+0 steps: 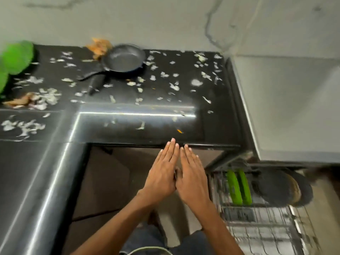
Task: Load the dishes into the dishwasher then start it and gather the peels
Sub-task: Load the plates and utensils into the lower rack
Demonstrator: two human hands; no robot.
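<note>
My left hand point(162, 170) and my right hand point(193, 173) are side by side, flat with fingers straight, just in front of the black counter's front edge point(139, 142), holding nothing. A dark frying pan point(125, 59) sits at the back of the counter with its handle toward the left. White and brown peels point(46, 97) lie scattered over the counter. To the lower right the dishwasher rack point(257, 223) is pulled out, holding two green plates point(238, 188) on edge and a dark round dish point(281, 188).
A green object point(16, 57), blurred, stands at the counter's far left. A grey appliance surface point(287, 107) rises on the right beside the counter. A marbled wall runs behind. The floor below my arms is brown tile.
</note>
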